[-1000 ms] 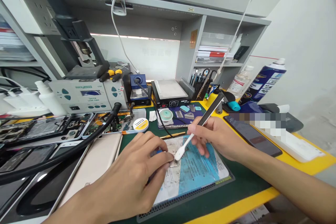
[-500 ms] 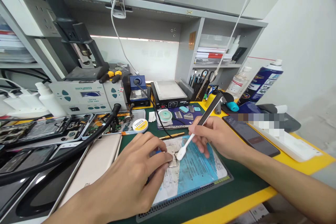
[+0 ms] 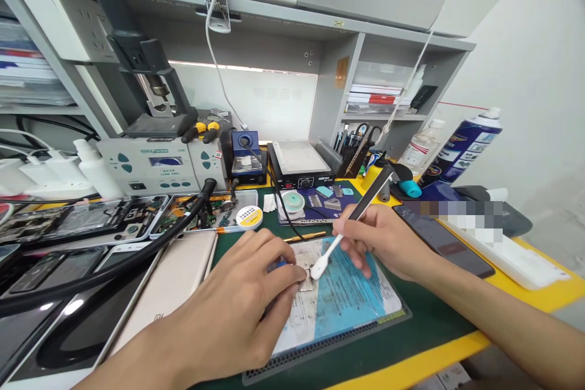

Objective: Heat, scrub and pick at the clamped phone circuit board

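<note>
Flared tool (image 3: 322,264) sits pinched in the right hand (image 3: 377,237); the left hand (image 3: 253,292) touches squarish metal (image 3: 306,286), grip unclear.

Brush (image 3: 329,251) and right hand (image 3: 384,234) shifted slightly right across the work pad (image 3: 351,311) versus a second ago; brush head now further from the left hand's (image 3: 256,292) fingertips, baring more of the small metal piece (image 3: 306,286) (tiny move). Camera turned a bit left, scene slid rightward.
</note>
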### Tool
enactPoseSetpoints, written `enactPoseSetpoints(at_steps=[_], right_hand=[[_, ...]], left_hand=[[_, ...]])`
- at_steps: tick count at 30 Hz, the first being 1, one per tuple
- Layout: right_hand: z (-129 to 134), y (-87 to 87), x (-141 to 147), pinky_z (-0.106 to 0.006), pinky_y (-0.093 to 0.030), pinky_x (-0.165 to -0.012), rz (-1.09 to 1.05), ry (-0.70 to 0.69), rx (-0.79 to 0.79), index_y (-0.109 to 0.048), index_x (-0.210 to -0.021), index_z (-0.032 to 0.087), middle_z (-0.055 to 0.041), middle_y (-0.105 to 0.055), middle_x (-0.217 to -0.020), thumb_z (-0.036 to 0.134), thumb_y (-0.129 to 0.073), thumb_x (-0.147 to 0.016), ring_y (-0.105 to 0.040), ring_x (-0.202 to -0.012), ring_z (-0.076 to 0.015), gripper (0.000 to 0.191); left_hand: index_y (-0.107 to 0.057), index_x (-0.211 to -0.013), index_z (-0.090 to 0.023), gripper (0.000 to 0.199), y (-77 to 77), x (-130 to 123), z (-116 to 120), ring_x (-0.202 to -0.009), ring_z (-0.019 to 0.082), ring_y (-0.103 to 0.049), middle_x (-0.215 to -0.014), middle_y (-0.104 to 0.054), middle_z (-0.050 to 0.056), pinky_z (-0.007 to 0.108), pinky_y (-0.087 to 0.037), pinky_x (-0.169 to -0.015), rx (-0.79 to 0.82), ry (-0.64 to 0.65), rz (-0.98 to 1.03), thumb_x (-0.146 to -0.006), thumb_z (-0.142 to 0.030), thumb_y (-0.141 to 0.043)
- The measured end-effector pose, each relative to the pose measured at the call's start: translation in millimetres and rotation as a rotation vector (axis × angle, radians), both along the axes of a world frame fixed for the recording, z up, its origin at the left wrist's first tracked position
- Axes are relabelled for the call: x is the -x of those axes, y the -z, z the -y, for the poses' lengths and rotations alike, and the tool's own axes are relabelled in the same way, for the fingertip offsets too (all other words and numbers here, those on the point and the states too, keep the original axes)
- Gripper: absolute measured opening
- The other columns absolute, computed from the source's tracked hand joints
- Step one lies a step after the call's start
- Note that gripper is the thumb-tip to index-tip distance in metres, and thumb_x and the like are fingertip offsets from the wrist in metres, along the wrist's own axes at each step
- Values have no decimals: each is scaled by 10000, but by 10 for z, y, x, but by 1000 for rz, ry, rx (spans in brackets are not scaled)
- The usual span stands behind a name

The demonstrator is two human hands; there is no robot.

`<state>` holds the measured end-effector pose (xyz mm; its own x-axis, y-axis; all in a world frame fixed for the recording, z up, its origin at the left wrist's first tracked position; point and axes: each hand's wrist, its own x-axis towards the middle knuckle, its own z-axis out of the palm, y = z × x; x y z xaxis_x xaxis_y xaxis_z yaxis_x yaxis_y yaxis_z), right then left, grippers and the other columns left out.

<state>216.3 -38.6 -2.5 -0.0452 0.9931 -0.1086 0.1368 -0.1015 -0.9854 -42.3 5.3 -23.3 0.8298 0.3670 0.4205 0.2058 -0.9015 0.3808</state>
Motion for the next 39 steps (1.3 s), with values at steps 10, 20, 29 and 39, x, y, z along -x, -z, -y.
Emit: enactPoseSetpoints(at_steps=[10,20,29,39], right_hand=[[12,-5,47,-192,-475,-336,-188,9,-14,-626,-726,157,-16,-716,-599,310,-895,-714,-592,-353,-117,309],[9,-52,66,-166,-455,-326,-230,93,-13,-590,-681,165,4,-694,-566,260,-906,-684,-588,-352,-107,331],[21,-41,63,-181,-469,-330,-218,76,-28,-617,-680,159,-1,-690,-565,251,-890,-689,-592,-361,-119,288],[24,-37,52,-163,-458,-328,-226,49,-26,-624,-684,155,-8,-697,-550,276,-885,-721,-579,-327,-108,290]], left_hand=[[-681,-1171,-235,280,7,3,6,-973,250,-532,-1080,-614,83,432,-454,-842,17,11,5,-1019,-155,-460],[-654,-1128,-206,229,12,1,3,-966,239,-525,-1051,-606,74,415,-444,-843,39,17,15,-1027,-155,-455],[-639,-1078,-208,194,-1,0,1,-960,249,-522,-1040,-600,68,423,-430,-838,32,-1,-18,-1031,-185,-453],[-636,-1063,-211,195,-2,-2,5,-957,243,-520,-1032,-619,57,422,-420,-840,19,10,-12,-1032,-174,-447]])
